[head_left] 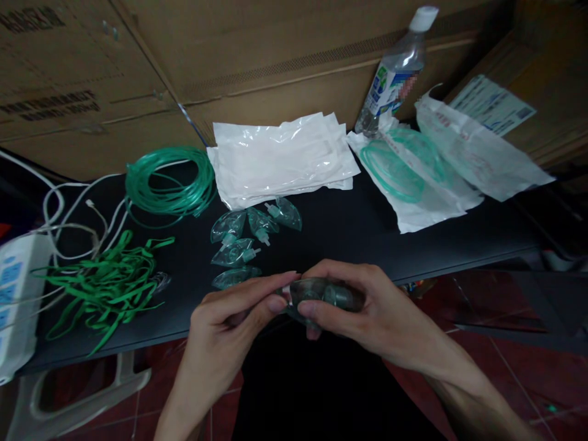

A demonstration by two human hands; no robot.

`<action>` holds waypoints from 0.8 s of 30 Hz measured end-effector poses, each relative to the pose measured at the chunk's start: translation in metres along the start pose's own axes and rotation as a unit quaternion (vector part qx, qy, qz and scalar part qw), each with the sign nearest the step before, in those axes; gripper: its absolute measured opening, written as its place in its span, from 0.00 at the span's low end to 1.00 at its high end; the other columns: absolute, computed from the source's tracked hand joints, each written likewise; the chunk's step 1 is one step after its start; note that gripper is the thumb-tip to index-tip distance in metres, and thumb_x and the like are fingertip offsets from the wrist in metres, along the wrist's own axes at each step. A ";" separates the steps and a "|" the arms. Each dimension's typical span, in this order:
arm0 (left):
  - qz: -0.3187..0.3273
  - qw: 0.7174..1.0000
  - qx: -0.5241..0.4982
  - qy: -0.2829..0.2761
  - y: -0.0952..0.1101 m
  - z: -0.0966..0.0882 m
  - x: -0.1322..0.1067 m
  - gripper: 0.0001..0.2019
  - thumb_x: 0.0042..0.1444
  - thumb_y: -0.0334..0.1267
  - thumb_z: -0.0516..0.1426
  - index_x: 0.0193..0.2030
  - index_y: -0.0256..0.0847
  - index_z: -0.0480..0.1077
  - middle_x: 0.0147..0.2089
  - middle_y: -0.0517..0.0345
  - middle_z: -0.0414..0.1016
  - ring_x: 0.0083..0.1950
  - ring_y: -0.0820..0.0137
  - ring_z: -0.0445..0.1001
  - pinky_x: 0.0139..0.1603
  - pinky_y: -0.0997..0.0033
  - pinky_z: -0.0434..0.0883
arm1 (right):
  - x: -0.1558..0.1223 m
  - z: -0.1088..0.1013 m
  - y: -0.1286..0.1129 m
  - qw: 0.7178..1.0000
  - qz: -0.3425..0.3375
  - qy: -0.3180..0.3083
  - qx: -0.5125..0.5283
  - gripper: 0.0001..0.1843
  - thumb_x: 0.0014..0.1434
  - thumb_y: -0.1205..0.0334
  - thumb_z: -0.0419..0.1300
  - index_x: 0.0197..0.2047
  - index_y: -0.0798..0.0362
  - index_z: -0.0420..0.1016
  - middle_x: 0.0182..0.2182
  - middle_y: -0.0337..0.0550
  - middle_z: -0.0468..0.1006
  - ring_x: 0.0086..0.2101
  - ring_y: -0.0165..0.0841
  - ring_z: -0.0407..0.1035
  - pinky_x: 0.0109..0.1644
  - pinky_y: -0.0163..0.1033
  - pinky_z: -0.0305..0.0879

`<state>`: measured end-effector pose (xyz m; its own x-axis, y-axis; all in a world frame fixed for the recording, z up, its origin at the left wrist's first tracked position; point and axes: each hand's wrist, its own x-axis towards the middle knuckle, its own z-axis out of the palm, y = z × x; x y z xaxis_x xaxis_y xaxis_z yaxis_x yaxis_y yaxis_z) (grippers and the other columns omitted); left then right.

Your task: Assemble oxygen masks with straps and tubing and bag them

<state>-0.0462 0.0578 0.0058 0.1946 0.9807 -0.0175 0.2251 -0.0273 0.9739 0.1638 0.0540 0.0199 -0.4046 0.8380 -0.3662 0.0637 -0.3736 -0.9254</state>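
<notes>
Both hands hold one clear green plastic mask (321, 295) just above the near edge of the black table (358, 233). My right hand (367, 306) is wrapped round the mask from the right. My left hand (234, 318) pinches its left end between thumb and fingers. Just beyond my hands, several more green masks (250, 236) lie in a cluster on the table.
A coil of green tubing (169, 180) and a tangle of green straps (108, 282) lie at the left, beside white cables and a white power strip (16, 300). A stack of white pouches (280, 156), packed tubing bags (413, 177), a water bottle (395, 70) and cardboard boxes (92, 73) stand behind.
</notes>
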 end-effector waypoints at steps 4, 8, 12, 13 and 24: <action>-0.026 1.000 -0.016 0.002 0.005 0.000 0.000 0.11 0.58 0.35 0.68 0.43 0.60 0.85 0.42 0.64 0.88 0.42 0.67 0.87 0.43 0.74 0.82 | -0.001 0.002 0.004 0.998 0.018 -0.013 0.053 0.10 0.62 0.57 0.71 0.41 0.52 0.78 0.25 0.32 0.78 0.27 0.28 0.72 0.33 0.32 0.66; -0.091 0.995 -0.013 -0.025 0.012 -0.002 0.002 0.09 0.56 0.34 0.69 0.41 0.56 0.86 0.40 0.64 0.88 0.41 0.69 0.86 0.41 0.80 0.80 | -0.002 0.002 0.008 0.998 0.028 -0.010 0.052 0.10 0.61 0.57 0.72 0.41 0.51 0.78 0.25 0.31 0.77 0.27 0.26 0.70 0.31 0.31 0.63; -0.137 0.989 -0.016 -0.056 0.013 -0.006 0.003 0.08 0.54 0.37 0.70 0.40 0.55 0.86 0.38 0.65 0.88 0.39 0.71 0.86 0.39 0.84 0.78 | -0.005 0.003 0.007 0.998 0.041 -0.010 0.039 0.08 0.62 0.58 0.71 0.40 0.50 0.78 0.25 0.30 0.75 0.27 0.26 0.67 0.30 0.31 0.59; -0.146 0.987 -0.016 -0.064 0.012 -0.007 0.003 0.08 0.54 0.37 0.70 0.40 0.54 0.86 0.38 0.64 0.88 0.39 0.71 0.85 0.39 0.84 0.78 | -0.006 0.002 0.007 0.998 0.044 -0.015 0.043 0.08 0.62 0.59 0.71 0.41 0.50 0.78 0.25 0.30 0.75 0.27 0.26 0.67 0.30 0.31 0.58; -0.162 0.977 -0.060 -0.129 0.015 -0.007 0.004 0.08 0.56 0.38 0.70 0.43 0.54 0.86 0.43 0.60 0.85 0.39 0.72 0.83 0.38 0.82 0.78 | -0.016 0.001 0.004 0.992 0.069 -0.042 0.092 0.07 0.58 0.67 0.69 0.40 0.55 0.76 0.26 0.33 0.75 0.27 0.25 0.64 0.29 0.32 0.56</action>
<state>-0.0483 0.0629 0.0216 0.3695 0.8526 -0.3695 0.2039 0.3136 0.9274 0.1698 0.0386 0.0226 -0.4786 0.7401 -0.4724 -0.0406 -0.5562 -0.8301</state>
